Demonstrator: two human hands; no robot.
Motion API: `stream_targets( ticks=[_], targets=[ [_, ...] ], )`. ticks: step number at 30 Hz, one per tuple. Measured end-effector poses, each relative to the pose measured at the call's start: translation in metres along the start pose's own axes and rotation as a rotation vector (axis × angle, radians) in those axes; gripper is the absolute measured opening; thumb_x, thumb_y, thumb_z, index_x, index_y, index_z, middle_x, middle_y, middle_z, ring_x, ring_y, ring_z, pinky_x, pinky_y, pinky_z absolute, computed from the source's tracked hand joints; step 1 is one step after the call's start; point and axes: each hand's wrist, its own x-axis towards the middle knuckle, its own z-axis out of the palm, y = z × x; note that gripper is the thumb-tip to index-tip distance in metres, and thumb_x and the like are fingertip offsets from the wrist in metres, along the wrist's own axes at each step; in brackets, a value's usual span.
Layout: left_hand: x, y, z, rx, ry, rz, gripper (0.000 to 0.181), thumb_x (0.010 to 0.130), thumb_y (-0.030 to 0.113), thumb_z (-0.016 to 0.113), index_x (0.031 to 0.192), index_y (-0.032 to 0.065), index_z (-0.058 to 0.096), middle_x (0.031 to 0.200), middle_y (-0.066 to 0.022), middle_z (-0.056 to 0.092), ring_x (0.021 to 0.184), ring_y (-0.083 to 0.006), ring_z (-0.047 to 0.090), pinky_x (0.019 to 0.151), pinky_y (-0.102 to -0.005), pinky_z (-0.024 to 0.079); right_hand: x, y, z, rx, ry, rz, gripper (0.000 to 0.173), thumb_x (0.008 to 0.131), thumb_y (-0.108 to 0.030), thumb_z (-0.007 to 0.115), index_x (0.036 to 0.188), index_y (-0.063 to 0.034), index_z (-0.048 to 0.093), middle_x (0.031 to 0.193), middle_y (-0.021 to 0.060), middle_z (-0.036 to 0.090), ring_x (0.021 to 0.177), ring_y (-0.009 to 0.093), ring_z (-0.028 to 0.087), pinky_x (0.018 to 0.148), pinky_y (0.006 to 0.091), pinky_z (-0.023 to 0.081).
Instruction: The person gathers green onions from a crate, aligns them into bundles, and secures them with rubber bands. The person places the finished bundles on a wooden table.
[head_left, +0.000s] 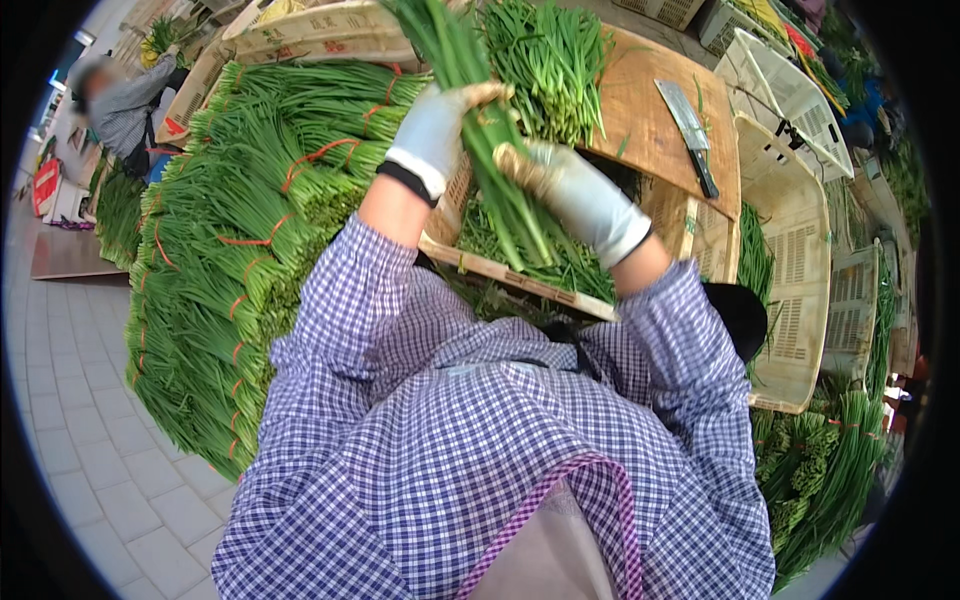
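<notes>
My left hand (439, 139), in a pale, soiled work glove, grips a bunch of garlic chives (439, 49) around its middle. The leaves point away from me and the pale stalk ends hang towards me. Lower on the same bunch is my right hand (581, 196), gloved alike, its stained thumb lying across the stalks; its other fingers are mostly hidden. Below the bunch, a plastic crate (525, 283) holds loose green trimmings (581, 274). Beyond my hands a pile of loose chives (551, 64) rests on a wooden board (637, 90).
A cleaver (684, 118) with a black handle lies on the board. Banded chive bundles (247, 225) are stacked high at my left. Plastic crates (787, 292) stand at my right, with more bundles (817, 465) nearby. Another person (131, 112) sits at far left.
</notes>
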Motion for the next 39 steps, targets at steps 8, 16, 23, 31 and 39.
stream_targets(
  ticks=[8, 16, 23, 31, 39],
  targets=[
    [0.048, 0.027, -0.041, -0.034, 0.131, -0.023, 0.024, 0.099, 0.014, 0.047, 0.110, -0.0037, 0.059, 0.102, -0.0159, 0.068, 0.091, -0.0267, 0.069, 0.083, -0.0380, 0.060, 0.016, -0.045, -0.049, -0.474, 0.507, -0.414, 0.045, 0.095, -0.025, 0.064, 0.134, -0.0026, 0.055, 0.125, 0.0143, 0.064, 0.112, 0.018, 0.061, 0.099, 0.0300, 0.047],
    [0.244, -0.039, -0.070, 0.316, 0.030, -0.015, 0.050, 0.090, 0.037, 0.064, 0.119, -0.0023, 0.058, 0.121, -0.0186, 0.064, 0.109, -0.0300, 0.061, 0.101, -0.0410, 0.046, 0.056, -0.038, -0.172, -0.477, 0.564, -0.231, 0.045, 0.098, -0.026, 0.060, 0.138, -0.0057, 0.053, 0.124, 0.0039, 0.063, 0.111, 0.013, 0.060, 0.091, 0.0256, 0.047],
    [0.264, -0.119, -0.065, 0.885, 0.322, 0.014, 0.091, 0.091, 0.057, 0.055, 0.154, 0.0034, 0.018, 0.153, -0.0281, 0.028, 0.141, -0.0383, 0.033, 0.116, -0.0379, 0.028, 0.081, 0.025, -0.195, -0.305, 0.540, -0.200, 0.055, 0.097, -0.022, 0.062, 0.142, 0.0038, 0.042, 0.136, 0.0135, 0.055, 0.124, 0.018, 0.051, 0.106, 0.0292, 0.038],
    [0.234, -0.107, -0.086, 0.602, 0.330, -0.152, 0.109, 0.085, 0.075, 0.046, 0.152, -0.0054, 0.013, 0.155, -0.0303, 0.022, 0.145, -0.0384, 0.023, 0.118, -0.0375, 0.021, 0.112, 0.025, -0.195, -0.042, 0.686, 0.073, 0.073, 0.096, -0.048, 0.054, 0.148, -0.0021, 0.033, 0.145, 0.0110, 0.045, 0.130, 0.022, 0.045, 0.107, 0.0331, 0.036],
    [0.181, -0.089, 0.014, 0.437, -0.070, -0.348, 0.143, 0.071, 0.068, 0.074, 0.148, 0.0033, -0.027, 0.156, -0.0268, 0.021, 0.143, -0.0324, 0.028, 0.114, -0.0444, 0.027, 0.155, 0.063, -0.189, 0.112, 0.613, 0.040, 0.107, 0.085, -0.048, 0.073, 0.153, 0.0043, 0.009, 0.139, 0.0188, 0.051, 0.123, 0.024, 0.052, 0.100, 0.0306, 0.042]
  ],
)
